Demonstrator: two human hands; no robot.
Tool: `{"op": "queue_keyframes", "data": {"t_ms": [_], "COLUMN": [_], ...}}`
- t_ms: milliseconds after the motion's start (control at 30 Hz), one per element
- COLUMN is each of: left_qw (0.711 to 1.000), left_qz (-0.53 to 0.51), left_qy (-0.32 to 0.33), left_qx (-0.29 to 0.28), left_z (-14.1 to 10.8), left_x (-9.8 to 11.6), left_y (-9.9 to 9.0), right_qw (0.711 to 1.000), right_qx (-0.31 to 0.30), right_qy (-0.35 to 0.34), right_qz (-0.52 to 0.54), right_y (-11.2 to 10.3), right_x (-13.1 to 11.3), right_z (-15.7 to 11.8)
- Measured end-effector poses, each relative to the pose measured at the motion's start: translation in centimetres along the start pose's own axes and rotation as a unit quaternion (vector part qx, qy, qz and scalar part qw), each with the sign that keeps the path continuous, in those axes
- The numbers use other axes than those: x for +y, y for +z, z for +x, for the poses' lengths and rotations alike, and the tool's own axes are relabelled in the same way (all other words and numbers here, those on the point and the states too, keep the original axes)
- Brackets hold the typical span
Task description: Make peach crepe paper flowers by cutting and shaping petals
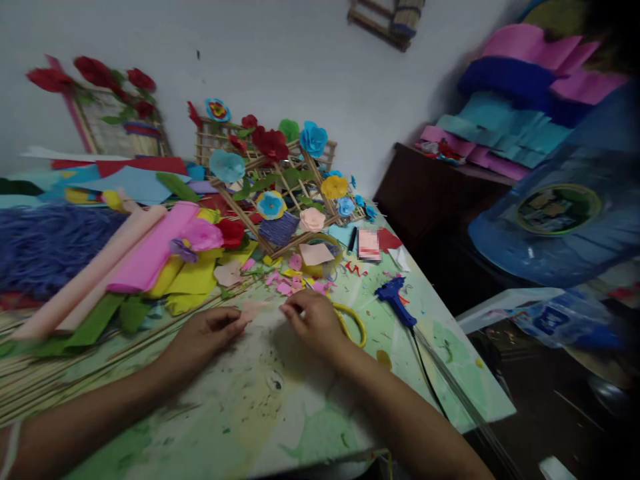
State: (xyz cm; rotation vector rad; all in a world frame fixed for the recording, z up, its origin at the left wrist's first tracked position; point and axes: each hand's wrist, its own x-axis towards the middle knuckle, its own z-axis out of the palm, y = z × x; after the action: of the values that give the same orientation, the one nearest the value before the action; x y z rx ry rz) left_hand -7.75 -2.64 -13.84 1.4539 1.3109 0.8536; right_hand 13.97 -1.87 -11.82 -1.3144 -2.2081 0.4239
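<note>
Low over the table, my left hand [213,331] pinches a small piece of pale pink paper [254,309] between thumb and fingers. My right hand [311,321] is a short way to its right, with thumb and fingertips pressed together. Whatever it may hold is too small to make out. Yellow-handled scissors [361,328] lie beside the right wrist, partly hidden by it. Farther right rests a blue glue gun [397,300] with its cord trailing to the front. Behind my hands are pink paper scraps [285,287] and a pale pink paper sheet [316,253].
Paper flowers [270,143] decorate a bamboo lattice [305,180] at the back. Rolled crepe paper [155,247] and thin sticks [100,357] crowd the left. A big blue water bottle [545,213] stands beyond the table's right edge [463,333].
</note>
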Motion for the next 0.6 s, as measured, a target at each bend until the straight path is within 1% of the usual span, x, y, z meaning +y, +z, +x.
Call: {"op": "queue_keyframes", "data": {"t_ms": [33, 67, 133, 200, 267, 333, 433, 600], "left_qw": [0.996, 0.984, 0.957, 0.933, 0.912, 0.898, 0.891, 0.881], "left_qz": [-0.074, -0.158, -0.269, -0.337, -0.382, -0.403, -0.409, -0.428], "left_qy": [-0.043, -0.073, -0.102, -0.119, -0.146, -0.169, -0.176, -0.174], "left_qx": [0.024, 0.044, 0.041, 0.03, 0.038, 0.059, 0.088, 0.101], "left_z": [0.2, 0.4, 0.6, 0.7, 0.7, 0.8, 1.0, 1.6], "left_x": [0.2, 0.4, 0.7, 1.1, 1.5, 1.8, 2.5, 3.2], "left_y": [0.1, 0.1, 0.1, 0.0, 0.0, 0.0, 0.4, 1.3], "right_qw": [0.999, 0.995, 0.978, 0.955, 0.938, 0.932, 0.935, 0.932], "right_qx": [0.006, 0.011, 0.0, -0.031, -0.061, -0.083, -0.094, -0.116], "right_qy": [0.023, 0.057, 0.118, 0.166, 0.194, 0.199, 0.183, 0.196], "right_qz": [-0.038, -0.084, -0.174, -0.244, -0.28, -0.29, -0.29, -0.281], "right_y": [-0.9, -1.8, -3.2, -4.0, -4.4, -4.4, -4.3, -4.3], "right_x": [0.2, 0.4, 0.9, 1.3, 1.6, 1.9, 1.9, 1.3], "right_z": [0.2, 0.2, 0.0, -0.7, -1.6, -2.3, -3.0, -3.5]}}
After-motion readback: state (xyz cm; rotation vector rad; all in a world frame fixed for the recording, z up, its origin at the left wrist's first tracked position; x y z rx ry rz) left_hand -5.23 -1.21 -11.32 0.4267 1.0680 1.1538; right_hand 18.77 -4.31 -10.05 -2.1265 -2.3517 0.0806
